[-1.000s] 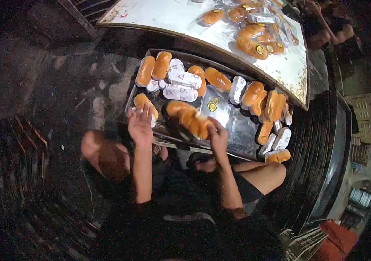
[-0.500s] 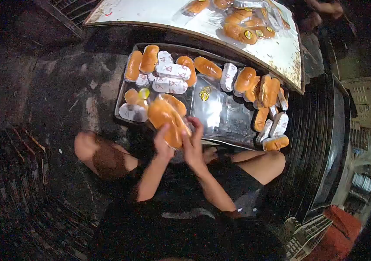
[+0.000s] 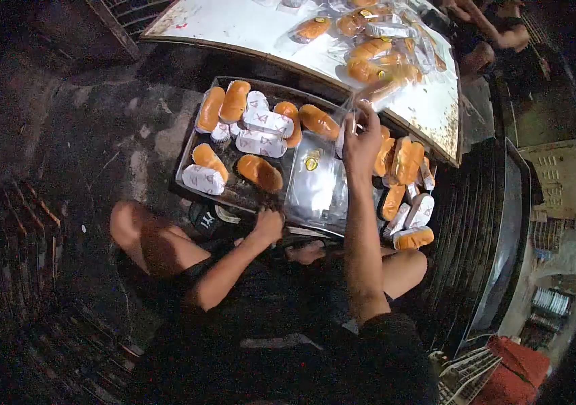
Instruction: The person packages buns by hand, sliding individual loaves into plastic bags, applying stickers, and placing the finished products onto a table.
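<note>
Plastic-bagged bun point(image 3: 378, 90) at near edge of white surface point(image 3: 234, 21), right hand point(image 3: 361, 143) pinching it; likely set-down. Left hand point(image 3: 269, 225) by tray point(image 3: 235, 190), fingers unclear. Release calls for spread fingers.

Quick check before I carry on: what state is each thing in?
Metal tray: partly filled
Paper-lined buns: unbagged, some liner-side up
Clear plastic bags: lying flat in tray
Right hand: pinching
Bagged bun: held up, blurred
Left hand: curled, grip unclear
White table: bearing bagged buns
</note>
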The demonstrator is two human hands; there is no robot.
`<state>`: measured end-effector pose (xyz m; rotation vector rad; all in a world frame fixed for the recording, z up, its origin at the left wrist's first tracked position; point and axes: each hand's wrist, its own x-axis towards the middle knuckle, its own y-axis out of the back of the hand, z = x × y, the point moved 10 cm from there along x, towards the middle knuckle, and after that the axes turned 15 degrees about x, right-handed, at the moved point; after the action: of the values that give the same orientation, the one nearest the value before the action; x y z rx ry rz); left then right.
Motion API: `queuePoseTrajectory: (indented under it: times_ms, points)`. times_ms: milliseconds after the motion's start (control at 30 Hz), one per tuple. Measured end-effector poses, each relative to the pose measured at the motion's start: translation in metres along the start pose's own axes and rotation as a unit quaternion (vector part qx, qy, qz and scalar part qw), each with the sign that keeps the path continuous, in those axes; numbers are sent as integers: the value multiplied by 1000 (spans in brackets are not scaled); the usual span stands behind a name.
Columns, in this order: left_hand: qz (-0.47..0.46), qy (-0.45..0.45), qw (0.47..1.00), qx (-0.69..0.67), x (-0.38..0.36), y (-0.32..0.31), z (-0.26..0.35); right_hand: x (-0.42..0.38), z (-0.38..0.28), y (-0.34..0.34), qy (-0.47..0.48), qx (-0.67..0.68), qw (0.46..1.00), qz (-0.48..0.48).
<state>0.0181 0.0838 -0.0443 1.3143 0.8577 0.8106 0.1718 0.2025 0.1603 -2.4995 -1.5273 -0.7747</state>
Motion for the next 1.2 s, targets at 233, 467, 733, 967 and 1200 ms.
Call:
queuePoseTrajectory:
  times_ms: [233,467,733,967,1200]
  points:
    - [-140,-86,986,23,0,20,-28,-174,111,2,-258,74,952,-150]
    - [13,28,975,-221,-11,30,-41,5,16,10,12,36,999,-37]
    - [-136,151,829,-521,-25,49,-46,-225,41,-27,-345,20,889,-300]
    - [-31,130,821,-555,-34,71,-16,-236,50,-17,-444,147,864,-184]
    - [119,294,553,-770,-42,43,-52,-196,21,-81,-458,693,554,58]
